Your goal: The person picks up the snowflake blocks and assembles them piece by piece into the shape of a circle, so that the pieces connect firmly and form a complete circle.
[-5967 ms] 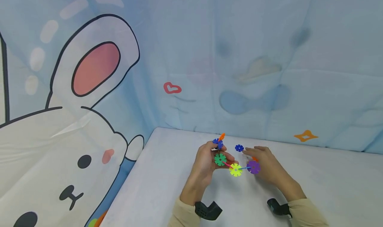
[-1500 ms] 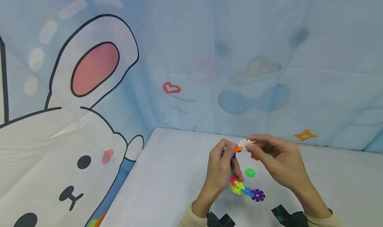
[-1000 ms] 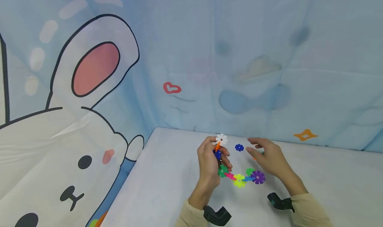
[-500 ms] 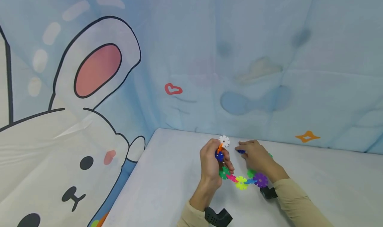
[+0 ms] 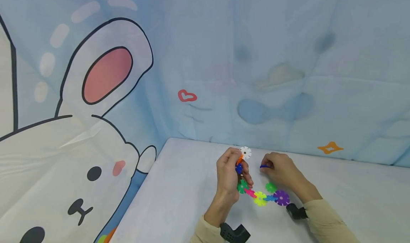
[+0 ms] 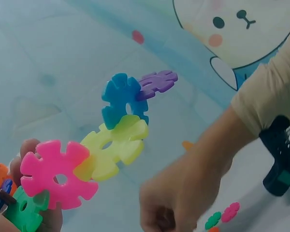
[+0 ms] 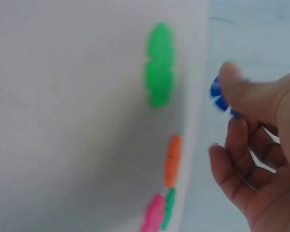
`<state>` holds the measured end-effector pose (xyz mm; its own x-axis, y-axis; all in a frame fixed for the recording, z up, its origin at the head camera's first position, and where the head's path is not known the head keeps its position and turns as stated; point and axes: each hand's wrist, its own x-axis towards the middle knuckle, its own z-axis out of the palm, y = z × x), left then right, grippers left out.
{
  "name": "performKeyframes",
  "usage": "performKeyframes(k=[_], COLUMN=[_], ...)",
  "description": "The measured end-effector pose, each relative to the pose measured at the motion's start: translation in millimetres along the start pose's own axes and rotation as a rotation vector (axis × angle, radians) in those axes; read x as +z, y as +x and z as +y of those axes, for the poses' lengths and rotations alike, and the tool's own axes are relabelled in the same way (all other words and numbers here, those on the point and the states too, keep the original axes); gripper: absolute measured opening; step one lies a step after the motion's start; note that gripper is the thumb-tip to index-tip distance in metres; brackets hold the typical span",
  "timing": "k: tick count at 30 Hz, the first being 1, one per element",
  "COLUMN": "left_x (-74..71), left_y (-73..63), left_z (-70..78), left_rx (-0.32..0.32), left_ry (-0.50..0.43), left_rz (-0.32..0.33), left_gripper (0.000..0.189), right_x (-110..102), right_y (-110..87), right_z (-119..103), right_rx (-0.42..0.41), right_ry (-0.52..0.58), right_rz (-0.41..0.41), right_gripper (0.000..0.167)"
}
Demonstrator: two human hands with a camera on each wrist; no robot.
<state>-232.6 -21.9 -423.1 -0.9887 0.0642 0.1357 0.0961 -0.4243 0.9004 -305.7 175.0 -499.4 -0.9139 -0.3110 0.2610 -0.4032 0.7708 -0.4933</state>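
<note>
- Head view: the left hand (image 5: 229, 173) grips a chain of plastic flower discs (image 5: 256, 195), its fingers curled round the upper end, where a white disc (image 5: 245, 152) tops an orange and a dark blue one. The lower end — green, pink, yellow, light blue, purple — trails down to the bench (image 5: 179, 186). Half a second ago the right hand (image 5: 280, 172) lay flat over a loose blue disc (image 5: 263, 166) on the bench; now its fingers pinch that disc and have lifted it just clear, edge-on toward the chain's top. A loose green disc (image 5: 271, 187) lies on the bench just beside the chain. I judge the blue piece picked up and not yet joined, a small gap showing between it and the white disc.
- Left wrist view: the chain hangs close to the lens, with the pink disc (image 6: 58, 174), yellow disc (image 6: 113, 147), light blue disc (image 6: 123, 101) and purple disc (image 6: 157, 82) slotted one into the next. Behind it the right hand's fingers are bunched.
- Right wrist view: blurred by motion — thumb and fingers nip the blue disc (image 7: 217, 94) above the bench, while the green disc (image 7: 159, 63), an orange piece (image 7: 173, 159) and a pink-and-green pair (image 7: 157, 212) lie there untouched.
</note>
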Motion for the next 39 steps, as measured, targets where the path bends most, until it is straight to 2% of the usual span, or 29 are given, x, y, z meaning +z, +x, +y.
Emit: performKeyframes(k=[7, 9, 13, 16, 25, 29, 33, 35, 39], left_x=[4.7, 5.4, 7.3, 9.0, 13.7, 16.1, 16.7, 16.4, 16.7], left_y=[-2.9, -3.6, -5.0, -6.4, -13.2, -15.8, -16.6, -16.7, -17.0], left_z=[0.9, 1.7, 3.2, 4.4, 9.6, 10.0, 9.1, 8.8, 9.2], left_rx=[0.017, 0.016, 0.015, 0.015, 0.007, -0.006, 0.002, 0.019, 0.058], left_ry=[0.024, 0.031, 0.034, 0.035, 0.051, 0.05, 0.065, 0.081, 0.11], left_rz=[0.007, 0.002, -0.022, -0.035, -0.058, -0.069, -0.085, -0.097, -0.11], left_gripper=[0.023, 0.026, 0.035, 0.035, 0.033, 0.032, 0.032, 0.032, 0.034], right_x=[-37, -47, -66, -75, -83, -82, -80, -80, -80], right_y=[-22.9, -28.8, -40.0, -45.7, -46.4, -46.2, -46.5, -46.4, -46.7], right_z=[-23, -33, -55, -66, -79, -79, -81, -82, -84], right_rx=[-0.133, -0.157, -0.159, -0.178, -0.382, -0.422, -0.442, -0.468, -0.514], right_ry=[0.109, 0.155, 0.232, 0.249, 0.15, 0.125, 0.093, 0.08, 0.054], right_rz=[0.327, 0.382, 0.369, 0.353, 0.511, 0.547, 0.58, 0.604, 0.646], right_gripper=[0.016, 0.014, 0.006, 0.007, 0.031, 0.004, 0.049, 0.057, 0.058])
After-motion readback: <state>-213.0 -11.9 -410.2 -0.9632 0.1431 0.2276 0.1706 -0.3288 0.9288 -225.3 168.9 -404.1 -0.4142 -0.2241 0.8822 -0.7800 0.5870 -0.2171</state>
